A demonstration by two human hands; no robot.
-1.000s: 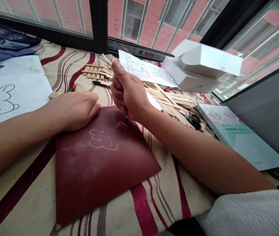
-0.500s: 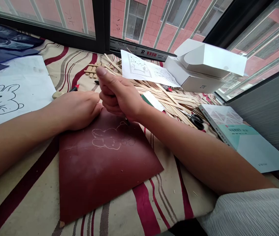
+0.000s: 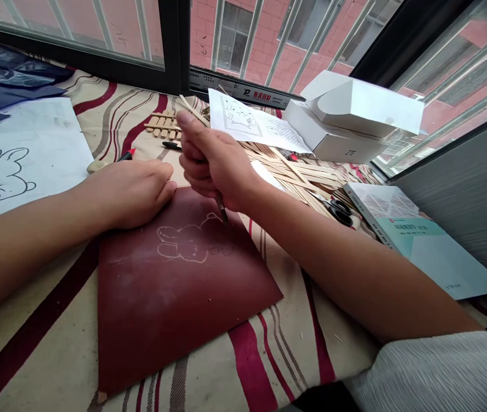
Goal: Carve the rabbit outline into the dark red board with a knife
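Note:
A dark red board point(image 3: 183, 309) lies on the striped cloth, with a rabbit outline point(image 3: 183, 243) in thin pale lines on its upper part. My left hand point(image 3: 140, 189) is closed, its curled fingers at the board's far left edge. In my right hand point(image 3: 217, 163) is a slim carving tool point(image 3: 221, 209), gripped in a fist with the thumb up. Its dark shaft points down to the board, beside the rabbit's outline. The tool's handle is hidden inside the fist.
A paper with a rabbit drawing point(image 3: 32, 131) lies at left. Behind my hands are thin wooden strips point(image 3: 290, 169), a black pen point(image 3: 171, 145) and a printed sheet point(image 3: 260, 123). Scissors point(image 3: 341, 212), a white box point(image 3: 346, 137) and a book point(image 3: 427, 246) are at right.
My right hand has shifted slightly right, and the tool's shaft now shows below the fist. The left hand stays at the board's edge. The whole view has moved a little.

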